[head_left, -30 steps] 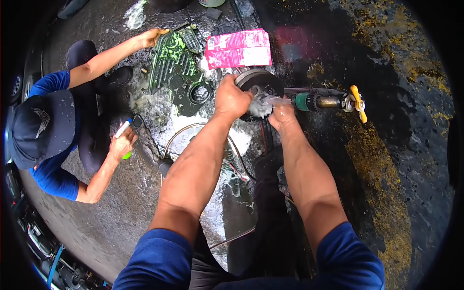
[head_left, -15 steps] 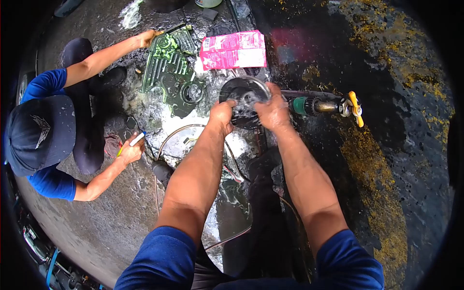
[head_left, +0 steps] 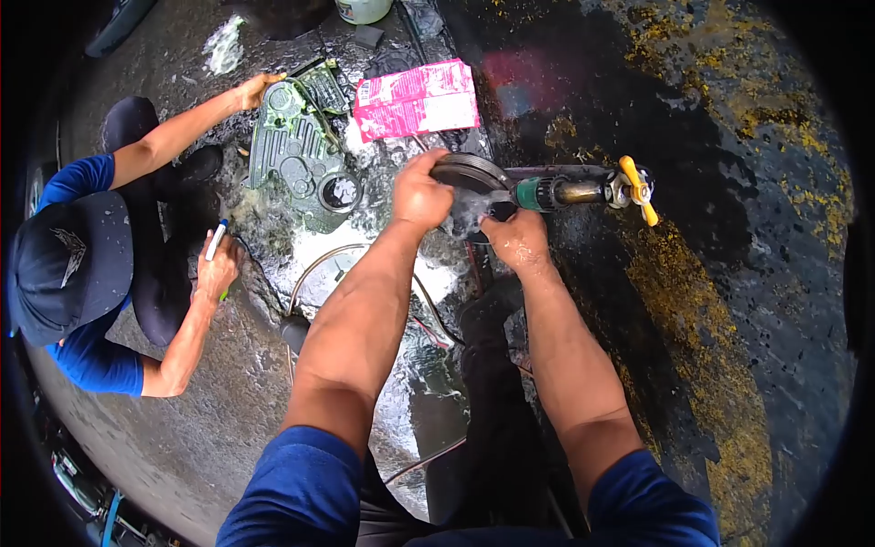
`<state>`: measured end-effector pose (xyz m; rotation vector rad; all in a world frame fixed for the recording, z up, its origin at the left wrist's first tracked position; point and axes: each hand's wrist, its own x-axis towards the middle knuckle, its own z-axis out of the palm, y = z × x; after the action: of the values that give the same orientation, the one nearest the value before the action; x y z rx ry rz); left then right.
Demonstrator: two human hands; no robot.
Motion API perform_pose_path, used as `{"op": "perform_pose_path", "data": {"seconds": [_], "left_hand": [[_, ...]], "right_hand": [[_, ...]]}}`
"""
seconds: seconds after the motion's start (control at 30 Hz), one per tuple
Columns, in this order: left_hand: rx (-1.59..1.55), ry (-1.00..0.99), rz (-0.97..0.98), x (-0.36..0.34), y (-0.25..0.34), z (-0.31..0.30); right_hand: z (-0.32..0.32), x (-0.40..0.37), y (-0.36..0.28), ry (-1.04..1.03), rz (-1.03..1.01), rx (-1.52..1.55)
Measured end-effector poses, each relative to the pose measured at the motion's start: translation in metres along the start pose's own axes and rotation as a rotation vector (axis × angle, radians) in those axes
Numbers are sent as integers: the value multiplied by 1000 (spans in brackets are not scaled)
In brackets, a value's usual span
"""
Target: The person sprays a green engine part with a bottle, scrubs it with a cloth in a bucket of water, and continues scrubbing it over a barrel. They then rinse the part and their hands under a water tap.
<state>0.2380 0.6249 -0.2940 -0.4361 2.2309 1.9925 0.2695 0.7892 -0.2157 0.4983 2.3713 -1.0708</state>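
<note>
A round dark metal disc [head_left: 472, 170], like a flywheel or pulley, is tilted under the tap [head_left: 583, 192], with water splashing over its hollow face. My left hand [head_left: 422, 193] grips its left rim, the thumb towards the middle and the fingers over the far edge. At the disc's lower right my right hand [head_left: 518, 242] is closed on it, thumb on top, fingers mostly hidden below. The tap's green hose connector [head_left: 533, 194] is just above my right hand. Its yellow handle [head_left: 638, 191] lies farther right.
A co-worker [head_left: 73, 264] crouches at left, one hand on a wet, soapy engine cover [head_left: 296, 150], the other holding a white-handled brush [head_left: 217, 239]. A pink packet [head_left: 416, 100] lies beyond the disc. A thin hose [head_left: 305, 273] curves across the wet floor; a pale bucket [head_left: 363, 9] stands at the top.
The disc has tipped up and turned towards the tap's outlet. My left hand has moved up its rim, my right hand down to its lower right. The co-worker's brush hand moved left.
</note>
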Motion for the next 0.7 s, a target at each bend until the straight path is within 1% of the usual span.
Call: {"op": "perform_pose_path", "data": {"seconds": [0.07, 0.1, 0.13, 0.17, 0.2, 0.23, 0.3, 0.33, 0.37, 0.4, 0.43, 0.47, 0.5, 0.53, 0.57, 0.6, 0.63, 0.67, 0.7], "left_hand": [[467, -128, 433, 0, 42, -3], [527, -201, 595, 4, 44, -1], [680, -325, 532, -3, 58, 0], [826, -432, 534, -13, 75, 3], [972, -538, 531, -21, 85, 4], [987, -546, 535, -25, 85, 4], [1020, -626, 656, -27, 82, 2], [1027, -639, 660, -30, 76, -2], [920, -580, 690, -30, 71, -6], [814, -520, 720, -29, 67, -9], [702, -434, 761, -27, 59, -9], [710, -445, 776, -24, 54, -8], [586, -394, 726, -21, 49, -6], [459, -342, 674, -20, 50, -4], [390, -338, 564, -22, 53, -4], [387, -355, 574, -20, 47, -4], [188, -459, 194, -17, 32, -3], [-10, -548, -190, -16, 38, -5], [-240, -699, -224, -19, 43, -9]], "right_hand": [[4, -1, 8, -25, 34, 53], [12, -2, 15, 146, -82, 5], [24, -1, 24, 316, -195, -40], [35, 8, 35, 310, -312, 139], [38, 4, 37, 307, -221, 33], [42, -4, 39, 335, -210, 108], [49, -14, 42, 379, -200, 192], [53, -22, 41, 401, -122, 254], [56, -29, 39, 427, -43, 319], [58, -32, 41, 439, -38, 335], [60, -35, 45, 458, -89, 412], [61, -38, 42, 478, -143, 488], [64, -43, 40, 546, -177, 570], [64, -48, 34, 561, -176, 578], [64, -53, 30, 579, -143, 749], [62, -58, 27, 597, -109, 920], [58, -67, 25, 547, 6, 1049], [53, -77, 18, 566, 8, 1051], [47, -85, 9, 545, 44, 1185]]}}
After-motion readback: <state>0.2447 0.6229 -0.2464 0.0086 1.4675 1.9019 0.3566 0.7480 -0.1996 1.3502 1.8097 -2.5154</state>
